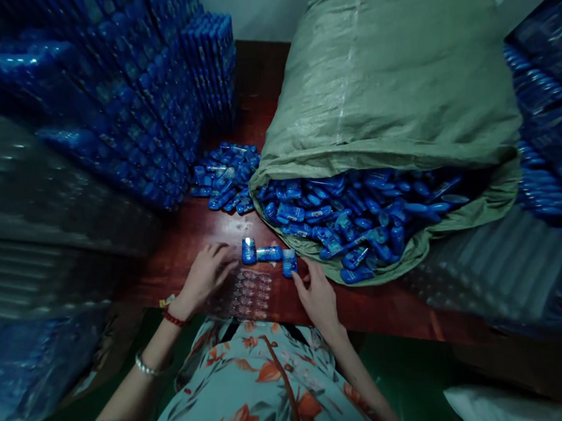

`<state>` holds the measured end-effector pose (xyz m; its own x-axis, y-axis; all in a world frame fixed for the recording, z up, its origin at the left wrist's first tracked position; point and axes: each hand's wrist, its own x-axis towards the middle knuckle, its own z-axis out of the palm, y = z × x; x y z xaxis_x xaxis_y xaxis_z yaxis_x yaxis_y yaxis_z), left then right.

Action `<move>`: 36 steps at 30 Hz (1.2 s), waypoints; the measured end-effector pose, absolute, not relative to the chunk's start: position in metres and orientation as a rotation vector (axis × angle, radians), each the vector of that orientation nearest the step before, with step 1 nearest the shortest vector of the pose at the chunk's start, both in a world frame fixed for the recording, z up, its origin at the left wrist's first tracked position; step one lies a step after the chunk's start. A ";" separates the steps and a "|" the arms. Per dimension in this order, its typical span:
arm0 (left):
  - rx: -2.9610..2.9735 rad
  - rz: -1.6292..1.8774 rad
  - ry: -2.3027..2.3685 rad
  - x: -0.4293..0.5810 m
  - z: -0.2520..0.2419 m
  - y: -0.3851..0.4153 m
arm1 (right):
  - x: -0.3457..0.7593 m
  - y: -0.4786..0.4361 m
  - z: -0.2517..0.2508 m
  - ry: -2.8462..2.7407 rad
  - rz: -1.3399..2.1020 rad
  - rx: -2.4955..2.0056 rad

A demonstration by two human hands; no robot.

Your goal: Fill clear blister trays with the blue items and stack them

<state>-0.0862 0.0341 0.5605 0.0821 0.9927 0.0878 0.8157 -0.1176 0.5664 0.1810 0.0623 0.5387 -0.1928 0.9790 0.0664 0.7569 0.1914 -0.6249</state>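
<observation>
Three small blue capsule-shaped pieces (268,255) lie on the red-brown table (186,237) just beyond a clear plastic blister tray (247,294). My left hand (207,276) rests on the tray's left edge, fingers curled and a little blurred, close to the leftmost blue piece (248,250). My right hand (318,296) lies to the right of the tray, its index finger stretched toward the rightmost blue piece (289,262), touching or nearly touching it. Neither hand visibly holds anything.
A big green woven sack (388,85) lies open on the table, spilling several blue pieces (359,220). A loose heap of blue pieces (224,176) sits behind. Tall stacks of filled blue trays (120,87) rise left and right (550,111); clear empty trays (32,210) are stacked at the left.
</observation>
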 end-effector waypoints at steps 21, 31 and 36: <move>2.304 0.466 1.668 -0.082 0.542 0.073 | 0.155 0.107 0.547 -2.506 0.201 -1.386; 2.609 0.084 1.214 -0.093 0.549 0.115 | 0.124 0.149 0.537 -2.989 0.142 -0.950; 2.560 0.298 1.478 -0.115 0.539 0.117 | 0.117 0.152 0.526 -2.935 -0.041 -0.913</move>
